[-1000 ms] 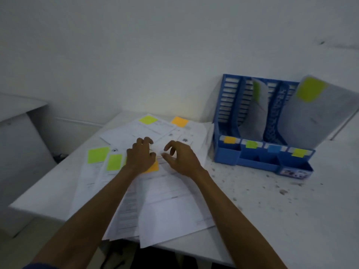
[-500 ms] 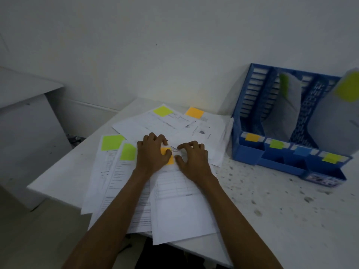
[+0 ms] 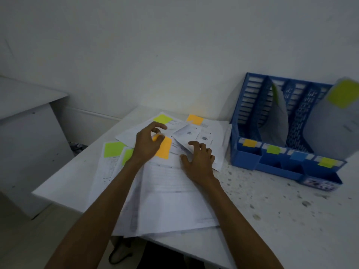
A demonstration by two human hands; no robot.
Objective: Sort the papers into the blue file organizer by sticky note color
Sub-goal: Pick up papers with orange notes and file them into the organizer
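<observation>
White table (image 3: 272, 200) holds spread papers (image 3: 171, 200) beside the blue organizer (image 3: 245, 159). Curled over them, the left hand (image 3: 146, 147) pinches the orange note (image 3: 165, 150); the right hand (image 3: 198, 161) rests on the papers, fingers loose and apart.

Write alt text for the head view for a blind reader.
A person's left hand pinches the top of a white sheet with an orange sticky note while the right hand rests on the loose paper pile. A blue plastic file organizer stands to the right on the white table.
</observation>
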